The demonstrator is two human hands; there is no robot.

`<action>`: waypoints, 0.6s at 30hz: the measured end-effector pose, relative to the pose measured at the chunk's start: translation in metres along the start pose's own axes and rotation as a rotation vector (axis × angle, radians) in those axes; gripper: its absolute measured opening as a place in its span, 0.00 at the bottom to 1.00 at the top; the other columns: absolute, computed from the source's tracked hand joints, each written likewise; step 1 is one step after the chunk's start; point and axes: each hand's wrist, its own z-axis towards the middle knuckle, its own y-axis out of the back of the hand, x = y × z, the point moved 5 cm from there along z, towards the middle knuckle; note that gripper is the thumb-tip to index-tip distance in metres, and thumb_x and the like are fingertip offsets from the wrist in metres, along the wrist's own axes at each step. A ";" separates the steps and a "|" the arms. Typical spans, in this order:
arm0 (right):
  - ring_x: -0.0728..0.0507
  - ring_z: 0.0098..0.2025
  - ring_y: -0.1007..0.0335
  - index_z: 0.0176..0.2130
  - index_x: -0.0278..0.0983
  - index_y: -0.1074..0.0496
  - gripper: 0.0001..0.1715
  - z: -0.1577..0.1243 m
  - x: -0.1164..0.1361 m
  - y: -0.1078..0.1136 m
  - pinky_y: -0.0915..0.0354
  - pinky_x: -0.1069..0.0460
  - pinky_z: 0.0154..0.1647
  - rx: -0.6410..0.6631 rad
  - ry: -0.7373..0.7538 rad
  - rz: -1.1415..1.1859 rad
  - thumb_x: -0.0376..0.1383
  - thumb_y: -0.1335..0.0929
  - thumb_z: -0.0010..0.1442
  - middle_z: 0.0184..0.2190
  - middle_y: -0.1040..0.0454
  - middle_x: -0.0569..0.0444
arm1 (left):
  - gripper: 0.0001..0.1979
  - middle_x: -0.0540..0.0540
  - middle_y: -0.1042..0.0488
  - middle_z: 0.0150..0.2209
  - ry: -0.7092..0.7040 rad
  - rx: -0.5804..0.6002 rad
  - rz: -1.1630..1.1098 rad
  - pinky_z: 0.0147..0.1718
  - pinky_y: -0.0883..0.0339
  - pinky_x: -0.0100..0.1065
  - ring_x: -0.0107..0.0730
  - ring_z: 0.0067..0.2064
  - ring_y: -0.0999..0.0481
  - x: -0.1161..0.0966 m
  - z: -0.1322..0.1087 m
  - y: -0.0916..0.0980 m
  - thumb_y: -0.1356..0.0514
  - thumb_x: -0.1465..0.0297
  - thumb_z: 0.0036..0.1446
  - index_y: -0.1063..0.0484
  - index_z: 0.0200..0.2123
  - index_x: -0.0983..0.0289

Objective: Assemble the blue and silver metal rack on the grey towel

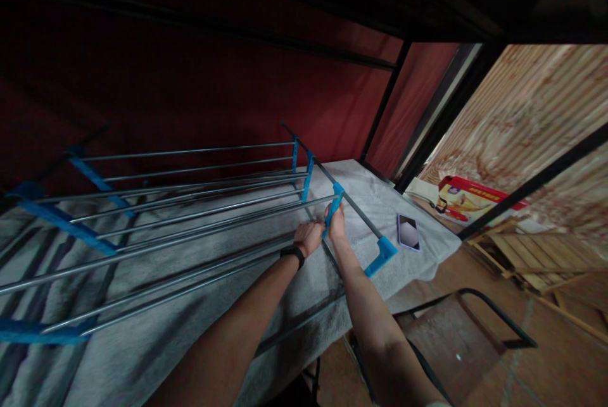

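Note:
A rack of silvery metal rods point(204, 228) joined by blue plastic brackets lies across the covered table. My right hand point(337, 222) is wrapped around one blue bracket point(334, 207), which sits on a long grey side tube point(358, 209). Close beside it, my left hand point(308, 236), with a black band on the wrist, is closed at the rod end by the same bracket. Its fingertips are partly hidden. Another blue bracket point(382, 256) on that tube has no rods in it. More brackets point(66, 226) hold the rods at the left.
A grey cloth point(354, 173) covers the table. A phone point(408, 232) lies on it to the right. Beyond the edge are a red and yellow box point(475, 199), a wooden slatted piece point(546, 255) and a chair point(451, 337). A dark metal frame point(446, 109) stands around the table.

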 end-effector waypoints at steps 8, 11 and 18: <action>0.51 0.20 0.44 0.26 0.40 0.40 0.20 0.002 -0.003 0.001 0.44 0.55 0.23 -0.018 -0.013 0.019 0.50 0.39 0.61 0.18 0.40 0.63 | 0.17 0.62 0.22 0.49 0.017 -0.001 0.042 0.49 0.34 0.37 0.41 0.51 0.22 -0.003 0.000 -0.002 0.53 0.68 0.70 0.29 0.54 0.63; 0.50 0.20 0.45 0.25 0.40 0.41 0.21 0.001 -0.001 0.000 0.44 0.55 0.22 -0.023 -0.024 0.021 0.50 0.41 0.63 0.17 0.40 0.62 | 0.19 0.67 0.22 0.49 0.022 0.000 0.058 0.49 0.34 0.39 0.44 0.50 0.22 -0.004 0.001 -0.004 0.55 0.70 0.70 0.33 0.58 0.66; 0.50 0.21 0.44 0.25 0.40 0.40 0.19 -0.004 0.004 -0.001 0.42 0.55 0.23 -0.027 -0.008 0.022 0.46 0.41 0.64 0.18 0.40 0.61 | 0.20 0.67 0.24 0.51 0.024 0.032 0.060 0.50 0.34 0.38 0.42 0.51 0.23 -0.004 0.001 -0.006 0.57 0.74 0.69 0.33 0.58 0.68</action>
